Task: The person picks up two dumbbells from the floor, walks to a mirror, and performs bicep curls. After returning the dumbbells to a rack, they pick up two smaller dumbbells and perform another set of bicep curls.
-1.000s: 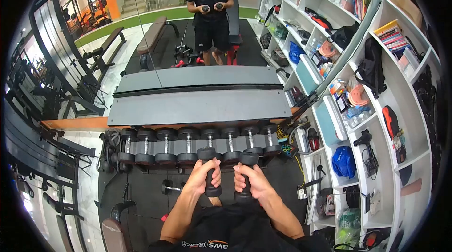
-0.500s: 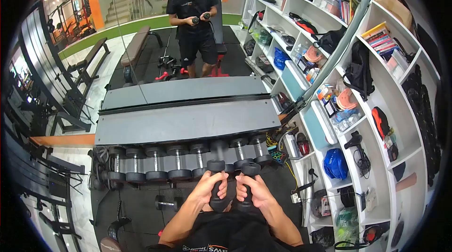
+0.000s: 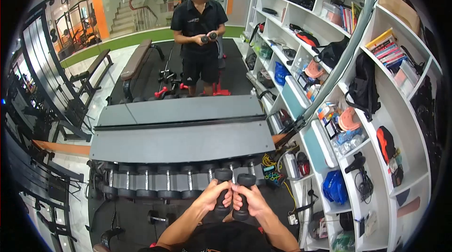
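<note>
My left hand [image 3: 216, 195] is wrapped round a black dumbbell [image 3: 223, 175], held upright in front of my body. Beside it, my right hand [image 3: 251, 198] grips a second black dumbbell [image 3: 246, 179], also upright. The two hands are close together, with the thumbs meeting or nearly meeting between the dumbbells. Behind them, several black dumbbells with metal handles [image 3: 168, 179] stand in a row on a rack below a grey panel [image 3: 179, 143]. A mirror above the panel shows a person in black [image 3: 200, 21] holding two dumbbells.
White shelves [image 3: 346, 141] on the right hold books, bags and a blue plastic bag [image 3: 334, 187]. On the dark floor at the lower left lies another dumbbell [image 3: 161, 217]. Gym machines [image 3: 40, 158] stand at the left, and a grey pole [image 3: 329, 75] slants across the shelves.
My hands have come closer together, and the dumbbells sit slightly lower and further right in view. The view has tilted up, showing more of the person in the mirror.
</note>
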`<act>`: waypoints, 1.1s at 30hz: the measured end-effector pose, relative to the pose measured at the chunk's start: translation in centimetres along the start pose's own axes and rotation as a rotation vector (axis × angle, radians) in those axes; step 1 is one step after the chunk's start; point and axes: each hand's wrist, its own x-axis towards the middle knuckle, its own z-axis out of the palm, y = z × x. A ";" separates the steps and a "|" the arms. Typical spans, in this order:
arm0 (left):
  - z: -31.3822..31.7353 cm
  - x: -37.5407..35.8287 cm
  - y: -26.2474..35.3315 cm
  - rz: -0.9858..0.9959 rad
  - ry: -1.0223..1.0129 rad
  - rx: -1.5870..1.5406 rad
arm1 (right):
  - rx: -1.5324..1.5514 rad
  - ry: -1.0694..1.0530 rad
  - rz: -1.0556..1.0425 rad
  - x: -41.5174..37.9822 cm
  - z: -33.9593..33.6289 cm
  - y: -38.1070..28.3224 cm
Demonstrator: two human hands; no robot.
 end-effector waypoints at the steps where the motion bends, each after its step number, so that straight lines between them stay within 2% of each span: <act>1: 0.6 1.3 -0.1 -0.019 0.051 0.027 | 0.003 -0.015 0.015 0.4 -1.2 -0.5; 8: 3.6 7.1 -0.3 -0.010 -0.001 -0.066 | 0.052 -0.049 0.073 2.7 -6.8 -5.2; 17: 2.1 11.4 0.0 -0.010 0.043 -0.102 | 0.052 -0.098 0.174 6.9 -9.7 -6.7; 22: 2.2 13.2 2.0 -0.010 0.026 -0.054 | 0.071 -0.018 0.124 8.3 -9.0 -8.4; 33: -0.8 14.9 6.3 0.020 0.037 -0.102 | 0.009 0.008 0.113 13.4 -6.5 -9.5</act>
